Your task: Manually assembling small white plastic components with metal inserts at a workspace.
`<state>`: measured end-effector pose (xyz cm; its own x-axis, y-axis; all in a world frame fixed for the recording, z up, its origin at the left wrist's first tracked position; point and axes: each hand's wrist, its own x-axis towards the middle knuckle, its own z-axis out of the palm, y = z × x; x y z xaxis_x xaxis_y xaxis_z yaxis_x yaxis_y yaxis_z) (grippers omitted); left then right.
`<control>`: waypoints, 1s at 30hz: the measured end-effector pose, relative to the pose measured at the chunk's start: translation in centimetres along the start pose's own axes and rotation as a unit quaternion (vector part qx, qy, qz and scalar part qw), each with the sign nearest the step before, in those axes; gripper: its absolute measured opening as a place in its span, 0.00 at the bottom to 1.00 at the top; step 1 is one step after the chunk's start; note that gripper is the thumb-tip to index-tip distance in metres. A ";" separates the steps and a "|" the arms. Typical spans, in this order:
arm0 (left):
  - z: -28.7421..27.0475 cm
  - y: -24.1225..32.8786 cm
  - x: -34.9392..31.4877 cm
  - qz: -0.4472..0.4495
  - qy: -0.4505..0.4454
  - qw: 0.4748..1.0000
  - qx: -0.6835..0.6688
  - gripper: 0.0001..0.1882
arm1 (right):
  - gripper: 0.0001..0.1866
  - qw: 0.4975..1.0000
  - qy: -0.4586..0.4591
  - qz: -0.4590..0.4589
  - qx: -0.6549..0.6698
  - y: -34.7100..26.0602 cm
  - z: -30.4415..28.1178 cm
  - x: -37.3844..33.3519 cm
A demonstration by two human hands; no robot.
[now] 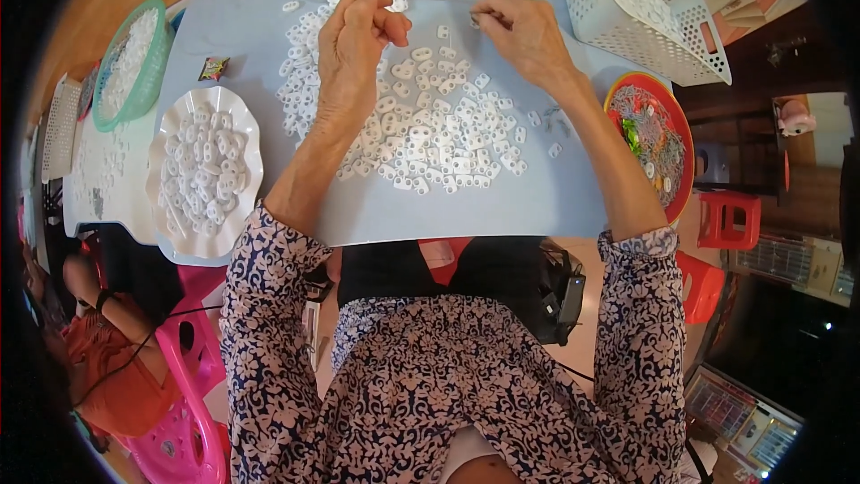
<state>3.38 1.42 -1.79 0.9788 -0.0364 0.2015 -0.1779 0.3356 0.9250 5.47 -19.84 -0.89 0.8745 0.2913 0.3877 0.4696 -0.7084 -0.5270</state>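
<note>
Over the far part of the table, my left hand [358,45] is raised with its fingers curled in. Whatever it holds, if anything, is hidden. To its right, my right hand [521,34] pinches thumb and forefinger together; a tiny dark bit shows at the tips, too small to name. Between and below the hands spreads a loose layer of small white plastic pieces with two holes [434,139]. One single white piece [442,31] lies between the two hands. More white pieces [305,72] are heaped beside my left wrist.
A scalloped white dish [164,181] of white pieces stands left, near a small wrapped packet [214,68] and a green basket [161,61]. At right are a red bowl [688,145] of small metal parts and a white perforated basket [681,54]. Another person [116,354] sits left.
</note>
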 end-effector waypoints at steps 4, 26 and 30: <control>-0.3 0.0 -0.1 0.004 0.005 1.000 0.020 0.16 | 0.07 1.000 -0.023 -0.003 0.010 -0.7 0.2 -1.0; 1.2 -0.7 -1.1 -0.001 -0.051 0.988 0.143 0.13 | 0.06 0.981 -0.191 -0.004 -0.016 -3.2 0.2 -0.3; 1.2 -0.5 -1.2 -0.014 -0.096 0.977 0.191 0.10 | 0.09 0.944 -0.055 0.172 0.276 -3.1 0.6 -1.4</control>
<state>2.19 0.18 -2.09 0.9534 -0.2286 0.1967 -0.2115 -0.0419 0.9765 2.91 -17.70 -0.22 0.9797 0.1918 0.0579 0.1215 -0.3390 -0.9329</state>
